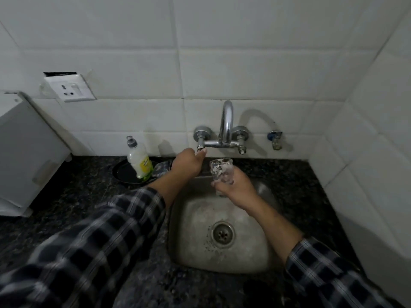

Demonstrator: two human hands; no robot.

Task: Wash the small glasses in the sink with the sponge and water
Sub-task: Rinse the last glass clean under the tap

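Right hand (233, 185) grips a small glass (222, 172) upright over the sink (255, 258), beneath the tap spout (227, 121); left hand (189, 163) pinches the left tap handle (201, 147)

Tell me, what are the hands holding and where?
The right hand grips the small glass round its lower half; left hand holds the left tap knob.

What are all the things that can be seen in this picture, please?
small glass: one, clear, above the sink
tap: one, chrome, on tiled wall
sink: one, steel, in counter
counter: one, dark speckled, around sink
soap bottle: one, white-yellow, on black dish, left of sink
socket: one, white, wall, left
valve: one, blue-topped, right of tap
left hand: one, grips tap's left handle
right hand: one, holds small glass
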